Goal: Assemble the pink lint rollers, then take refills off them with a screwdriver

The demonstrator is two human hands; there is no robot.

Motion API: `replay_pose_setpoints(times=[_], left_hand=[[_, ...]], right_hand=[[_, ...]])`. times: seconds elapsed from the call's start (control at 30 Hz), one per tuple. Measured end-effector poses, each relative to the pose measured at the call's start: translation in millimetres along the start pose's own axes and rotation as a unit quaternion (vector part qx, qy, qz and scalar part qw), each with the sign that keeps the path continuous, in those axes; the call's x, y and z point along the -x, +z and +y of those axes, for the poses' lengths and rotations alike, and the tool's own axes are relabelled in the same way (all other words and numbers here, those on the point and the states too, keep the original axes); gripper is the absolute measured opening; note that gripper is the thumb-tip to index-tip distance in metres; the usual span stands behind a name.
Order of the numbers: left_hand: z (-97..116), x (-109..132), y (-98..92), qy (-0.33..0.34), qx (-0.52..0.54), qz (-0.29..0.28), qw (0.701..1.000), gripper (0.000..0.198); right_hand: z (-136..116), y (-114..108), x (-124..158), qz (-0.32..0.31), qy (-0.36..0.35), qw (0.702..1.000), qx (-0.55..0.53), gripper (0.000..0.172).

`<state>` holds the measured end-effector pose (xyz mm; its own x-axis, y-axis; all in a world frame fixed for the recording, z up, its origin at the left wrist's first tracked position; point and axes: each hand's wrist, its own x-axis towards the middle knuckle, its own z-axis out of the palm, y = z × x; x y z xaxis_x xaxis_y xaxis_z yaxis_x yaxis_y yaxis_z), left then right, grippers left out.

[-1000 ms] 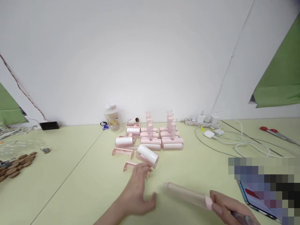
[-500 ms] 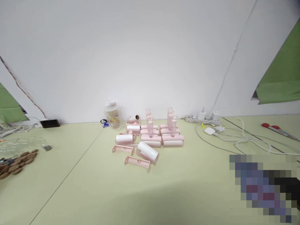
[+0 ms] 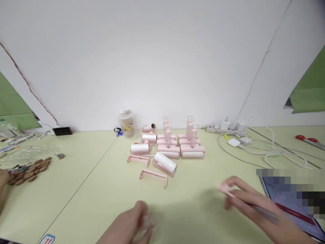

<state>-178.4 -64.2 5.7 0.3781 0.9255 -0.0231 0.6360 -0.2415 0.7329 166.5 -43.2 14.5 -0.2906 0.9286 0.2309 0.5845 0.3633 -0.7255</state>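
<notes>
Low over the front of the table, my left hand [image 3: 127,223] is closed around a small translucent piece [image 3: 149,222], blurred by motion. My right hand [image 3: 250,203], at the right, pinches a slim pink handle-like piece [image 3: 224,188], also blurred; a greyish length of it runs back under the palm. Beyond both hands lie pink lint roller parts: a bracket-shaped pink cover [image 3: 153,174], a second pink cover [image 3: 138,160] and a white sticky roll [image 3: 165,162] resting tilted in a pink shell. Behind them, pink lint rollers [image 3: 192,150] stand in two columns, handles upright.
A wrapped cup [image 3: 127,125] stands near the wall. White cables and chargers [image 3: 233,142] spread at the right, beside a tablet-like screen [image 3: 291,206]. Brown discs [image 3: 33,171] are piled at the left, where another person's hand [image 3: 3,179] touches them. Red-handled scissors [image 3: 301,137] lie far right.
Both my hands have come into view from below, each holding a piece. The view has shifted slightly, and another person's hand now shows at the left edge.
</notes>
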Motion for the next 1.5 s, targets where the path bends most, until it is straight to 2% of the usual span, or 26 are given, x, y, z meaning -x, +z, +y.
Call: replay_pose_setpoints(times=[0.07,0.13,0.23,0.4,0.47,0.57,0.63,0.7,0.77,0.83,0.87,0.93,1.07,1.17,1.3,1.43,1.5], left_hand=[[6.5,-31.4,10.2,0.073,-0.133,-0.013,0.988,0.011],[6.7,-59.2,19.7,0.126,-0.231,-0.025,0.964,0.014],[-2.3,-81.3,28.8,0.149,-0.248,0.008,0.957,0.017],[-9.3,-86.1,35.4,0.118,-0.059,0.074,0.989,0.050],[-2.8,-88.5,37.5,0.102,0.028,0.084,0.991,0.048],[10.9,-94.1,39.4,0.084,0.150,0.044,0.984,0.038],[16.7,-96.9,37.7,0.067,0.230,0.021,0.971,0.032],[16.8,-98.6,31.5,0.058,0.273,0.023,0.960,0.030],[11.2,-101.5,20.0,0.070,0.241,0.065,0.966,0.031],[1.6,-108.0,5.7,0.091,0.154,0.139,0.974,0.029],[-3.8,-112.9,-1.3,0.099,0.111,0.175,0.973,0.026],[-14.2,-124.5,-11.9,0.110,0.053,0.212,0.970,0.019],[-27.6,-144.1,-14.6,0.126,-0.002,0.212,0.969,0.014],[-31.0,-149.6,-7.4,0.135,-0.038,0.203,0.969,0.013],[-33.1,-149.8,-1.4,0.147,-0.069,0.195,0.967,0.018],[-36.8,-150.2,-0.2,0.152,-0.084,0.188,0.967,0.025],[-38.5,-151.3,0.8,0.151,-0.090,0.187,0.966,0.026]], right_hand=[[-7.0,16.4,-29.9,-0.063,-0.006,0.997,-0.049,0.038],[-8.7,34.4,-53.4,-0.070,0.020,0.992,-0.107,0.040],[-4.8,53.3,-71.1,-0.064,0.055,0.985,-0.152,0.040],[-7.1,64.6,-73.9,-0.073,0.053,0.981,-0.172,0.044],[-12.2,68.1,-73.9,-0.093,0.029,0.977,-0.191,0.042],[-18.1,72.8,-75.5,-0.125,-0.001,0.965,-0.231,0.039],[-18.3,74.2,-77.5,-0.139,0.032,0.958,-0.247,0.036],[-15.0,74.5,-79.4,-0.136,0.089,0.955,-0.247,0.035],[-9.1,75.5,-80.1,-0.098,0.089,0.973,-0.189,0.033],[-2.8,80.1,-78.6,-0.052,0.021,0.997,-0.060,0.028],[-0.1,84.3,-77.1,-0.039,-0.015,0.999,0.007,0.025],[4.0,96.1,-73.5,-0.037,-0.063,0.992,0.098,0.023],[9.5,123.1,-68.0,-0.049,-0.133,0.975,0.172,0.022],[13.7,133.9,-66.2,-0.045,-0.171,0.961,0.212,0.011],[15.3,133.5,-66.1,-0.030,-0.185,0.954,0.234,0.009],[11.2,129.5,-72.6,-0.026,-0.178,0.952,0.248,0.020],[8.9,128.8,-78.0,-0.028,-0.169,0.951,0.256,0.020]])
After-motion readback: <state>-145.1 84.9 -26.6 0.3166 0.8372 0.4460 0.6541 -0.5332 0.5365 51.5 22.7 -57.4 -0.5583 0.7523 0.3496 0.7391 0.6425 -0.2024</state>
